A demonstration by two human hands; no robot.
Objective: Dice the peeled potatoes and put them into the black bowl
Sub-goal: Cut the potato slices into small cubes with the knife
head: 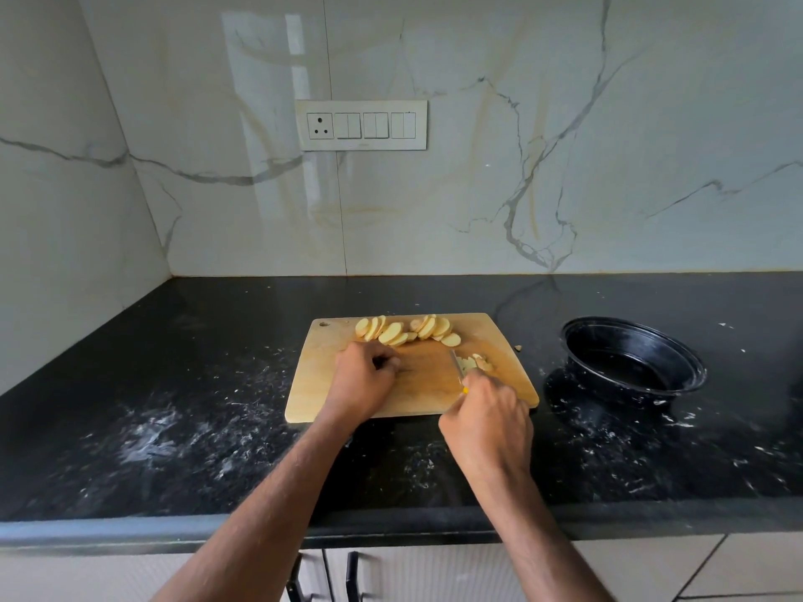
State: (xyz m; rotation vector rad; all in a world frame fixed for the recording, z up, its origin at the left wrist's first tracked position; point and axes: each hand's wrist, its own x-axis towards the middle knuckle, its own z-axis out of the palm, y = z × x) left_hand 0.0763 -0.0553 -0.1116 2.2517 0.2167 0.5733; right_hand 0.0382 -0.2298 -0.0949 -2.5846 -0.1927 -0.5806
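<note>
While slices wait at the board's twelve o'clock, the right hand grips the knife; left hand curled, seemingly empty; dicing underway; bowl at three o'clock awaits pieces.

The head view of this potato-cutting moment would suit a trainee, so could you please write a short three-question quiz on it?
1. True or false: diced potato already lies in the black bowl.
2. Where do the potato slices lie on the wooden cutting board?
A. along its far edge
B. along its near edge
C. off the board, on the black countertop
3. Fill in: the right hand grips a ______ with a yellow handle, while the left hand rests curled on the board.

Key
1. False: no potato shows in the bowl.
2. A
3. knife; a few cut pieces lie beside its blade.
</note>
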